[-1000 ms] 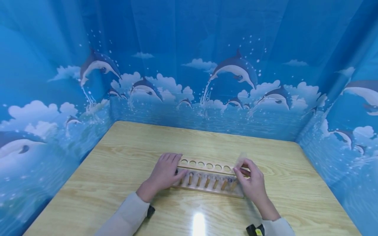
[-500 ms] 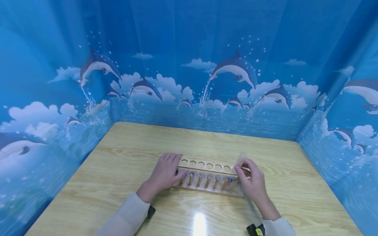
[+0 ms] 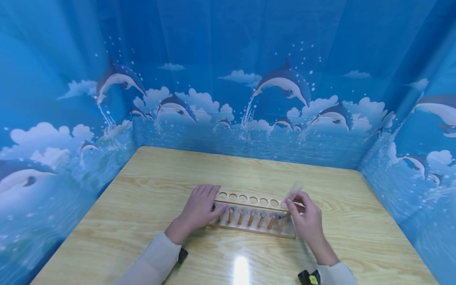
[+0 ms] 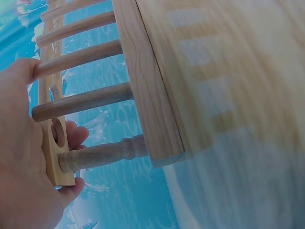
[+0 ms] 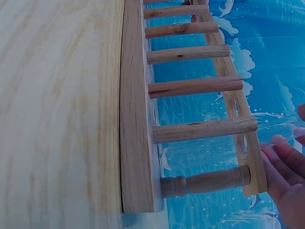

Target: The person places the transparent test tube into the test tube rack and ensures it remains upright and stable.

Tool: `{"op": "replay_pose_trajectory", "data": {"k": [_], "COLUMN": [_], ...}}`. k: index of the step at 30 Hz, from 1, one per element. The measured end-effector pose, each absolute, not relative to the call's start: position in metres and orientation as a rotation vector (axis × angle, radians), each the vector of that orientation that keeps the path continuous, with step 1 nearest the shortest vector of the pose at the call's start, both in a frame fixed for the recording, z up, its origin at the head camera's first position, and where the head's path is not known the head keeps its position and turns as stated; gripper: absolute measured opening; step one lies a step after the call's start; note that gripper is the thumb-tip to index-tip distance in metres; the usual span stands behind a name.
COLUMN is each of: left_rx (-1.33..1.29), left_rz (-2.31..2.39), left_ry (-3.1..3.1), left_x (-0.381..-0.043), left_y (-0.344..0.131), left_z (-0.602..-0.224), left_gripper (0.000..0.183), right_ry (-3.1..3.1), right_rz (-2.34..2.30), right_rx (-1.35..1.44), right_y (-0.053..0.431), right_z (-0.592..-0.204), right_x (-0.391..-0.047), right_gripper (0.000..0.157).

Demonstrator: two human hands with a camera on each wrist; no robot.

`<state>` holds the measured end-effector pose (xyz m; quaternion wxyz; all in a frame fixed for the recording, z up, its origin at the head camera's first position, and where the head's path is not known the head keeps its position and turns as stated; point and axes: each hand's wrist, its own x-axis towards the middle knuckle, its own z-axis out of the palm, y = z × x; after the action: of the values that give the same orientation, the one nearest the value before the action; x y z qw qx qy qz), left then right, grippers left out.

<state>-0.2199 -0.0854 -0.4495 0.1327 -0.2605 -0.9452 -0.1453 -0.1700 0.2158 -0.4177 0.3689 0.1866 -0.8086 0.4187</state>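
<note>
A wooden test tube rack (image 3: 256, 231) stands on the table, with a row of holes in its top bar (image 5: 248, 107) and a row of upright pegs. My left hand (image 3: 200, 206) grips the rack's left end, fingers over the top bar and thumb toward the pegs. At the opposite end, my right hand (image 3: 308, 218) pinches a clear test tube (image 3: 297, 187), which leans with its upper part above the fingers. In the right wrist view the test tube (image 5: 200, 151) passes through the end hole, its rounded bottom close to the base.
The wood-grain table (image 3: 171, 170) extends around the rack. Blue dolphin-print curtains (image 3: 228, 79) enclose its back and sides. A bright light reflection (image 3: 241, 269) lies on the table's near part.
My right hand has shifted slightly right and away from me, and the test tube's top shows a little higher. The left hand and the rack stay practically where they were.
</note>
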Motion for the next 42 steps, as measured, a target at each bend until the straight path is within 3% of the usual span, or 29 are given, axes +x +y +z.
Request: {"op": "replay_pose_trajectory", "data": {"k": [26,33,42], "left_rx": [-0.766,-0.763,-0.768], "left_rz": [-0.394,-0.387,-0.399], "left_ry": [-2.727,-2.712,-2.708], "left_x": [-0.219,-0.22,-0.222], "left_y": [-0.086,-0.087,-0.087], "left_z": [-0.454,-0.453,-0.452], "left_gripper": [0.064,0.065,0.065], "right_ry": [-2.203,-2.199,-2.204], "right_rz": [1.096,1.11,1.144], "right_rx": [0.42,0.36,0.308], "right_y": [0.235,0.234,0.213], "right_z": [-0.447,-0.447,-0.415], "right_x": [-0.187,-0.187,-0.168], "right_gripper": [0.018,0.033,0.037]}}
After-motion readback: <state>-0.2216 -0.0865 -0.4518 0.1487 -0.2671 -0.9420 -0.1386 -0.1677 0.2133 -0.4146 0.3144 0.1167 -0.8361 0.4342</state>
